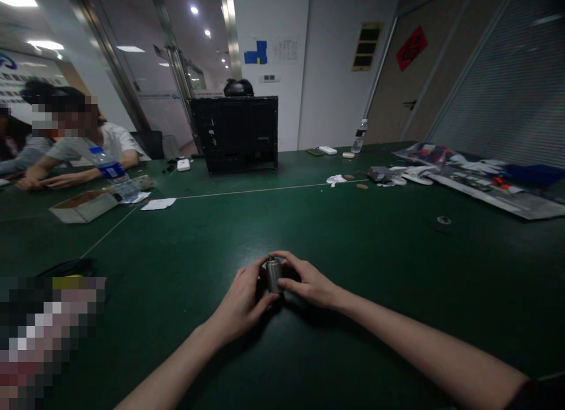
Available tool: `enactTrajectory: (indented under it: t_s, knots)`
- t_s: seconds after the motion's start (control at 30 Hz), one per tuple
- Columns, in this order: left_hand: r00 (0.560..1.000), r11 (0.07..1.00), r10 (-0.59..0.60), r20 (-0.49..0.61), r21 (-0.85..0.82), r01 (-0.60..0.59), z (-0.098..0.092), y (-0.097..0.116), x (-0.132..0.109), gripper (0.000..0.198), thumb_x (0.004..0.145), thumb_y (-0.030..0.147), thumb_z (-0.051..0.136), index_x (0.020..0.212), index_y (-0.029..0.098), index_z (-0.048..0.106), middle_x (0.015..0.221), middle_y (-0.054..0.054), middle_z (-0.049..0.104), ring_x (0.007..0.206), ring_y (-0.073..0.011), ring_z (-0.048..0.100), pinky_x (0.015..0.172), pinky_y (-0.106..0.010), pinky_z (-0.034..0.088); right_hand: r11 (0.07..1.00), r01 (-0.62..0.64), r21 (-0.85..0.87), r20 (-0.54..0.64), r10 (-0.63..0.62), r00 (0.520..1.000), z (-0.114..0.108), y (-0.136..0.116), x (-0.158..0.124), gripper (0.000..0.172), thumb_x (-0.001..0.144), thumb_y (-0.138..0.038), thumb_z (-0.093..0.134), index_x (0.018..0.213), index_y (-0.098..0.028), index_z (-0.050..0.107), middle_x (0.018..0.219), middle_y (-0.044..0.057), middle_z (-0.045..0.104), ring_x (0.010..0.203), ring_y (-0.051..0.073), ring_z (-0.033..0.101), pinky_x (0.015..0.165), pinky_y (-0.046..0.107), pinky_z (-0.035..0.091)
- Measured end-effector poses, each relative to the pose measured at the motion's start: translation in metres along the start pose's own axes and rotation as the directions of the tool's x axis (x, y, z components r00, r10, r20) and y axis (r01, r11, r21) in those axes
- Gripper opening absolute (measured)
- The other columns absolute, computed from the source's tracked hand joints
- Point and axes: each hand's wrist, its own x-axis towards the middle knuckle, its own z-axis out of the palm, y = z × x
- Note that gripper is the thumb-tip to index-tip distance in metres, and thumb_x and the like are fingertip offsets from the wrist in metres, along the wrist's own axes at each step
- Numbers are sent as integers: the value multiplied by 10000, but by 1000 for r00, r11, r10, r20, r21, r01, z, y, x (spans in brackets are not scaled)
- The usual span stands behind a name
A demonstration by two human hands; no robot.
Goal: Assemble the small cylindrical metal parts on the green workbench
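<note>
Nearest the wearer, beyond the blurred block that covers the lower left of the view, the left hand (241, 292) and the right hand (315, 283) meet over the bare near part of the green table (265, 363), well short of its far edge. Both are curled narrowly round a small metal cylinder (274, 276), which stands roughly upright between them: the left thumb lies by its base, the right thumb presses its front, and the right forefinger arches to the small stub on top.

Good handling here would mean a light, even grip, with the left hand steadying the body and the right fingertips kept square to the stub, since smooth metal could slip or twist.

The cylinder's back and part of its left side are hidden by fingers. Whether its base touches the table cannot be told, and the table's near edge is out of view. What the blurred block covers cannot be made out.

Farther out, a small dark ring-like object (443, 222) lies toward the right, its details too dim to read. An open box (83, 209) sits to the left, beside a leaning bottle (115, 177). Near the far edge stands a black cabinet (236, 133).
</note>
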Motion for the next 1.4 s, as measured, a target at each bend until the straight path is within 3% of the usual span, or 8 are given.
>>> enactTrajectory:
  t_s: [0.2,0.37,0.6,0.8,1.0,1.4]
  knots:
    - [999,998,-32,-35,-62,30,-1,2,1,496,853,320,563,1293,200,368,1203,-115,555,1070,-258,557,938,-442,456,984,-37,174,-38,45,998,2,12,0,515,839,-395,572,1284,-185,422,1115,92,576,985,203,561,878,375,427]
    - [997,996,-57,-56,-77,53,0,0,1,457,854,323,553,1263,208,386,1219,-117,544,1089,-267,544,928,-454,456,937,-75,341,63,56,996,5,9,-2,788,684,-358,746,1339,-215,330,1186,101,517,1058,220,530,910,396,431]
    - [998,996,-45,-39,-83,42,-1,0,-1,476,846,321,572,1268,207,386,1227,-125,536,1108,-275,530,941,-484,440,934,-140,328,36,135,990,7,4,-1,725,667,-244,755,1276,-218,364,1124,83,545,1012,202,559,882,388,459]
    - [998,998,-19,-54,-59,15,-3,5,0,500,827,316,603,1265,196,396,1204,-124,558,1069,-269,557,918,-458,461,910,-119,397,72,98,993,7,3,-2,699,697,-187,713,1277,-229,325,994,41,574,932,179,585,822,352,470]
    - [997,999,14,-70,-44,-18,-2,5,-1,540,819,301,613,1287,195,366,1201,-124,551,1073,-262,551,932,-449,453,949,-82,304,8,84,996,9,3,-1,693,674,-134,697,1265,-227,347,1007,42,560,920,173,571,755,305,472]
    - [999,1000,0,-54,-31,-2,-8,4,1,476,774,316,648,1187,196,444,1144,-111,570,1033,-280,555,895,-463,465,950,-132,285,12,134,991,6,5,-1,682,639,-173,728,1230,-227,392,1009,38,569,870,160,569,737,308,468]
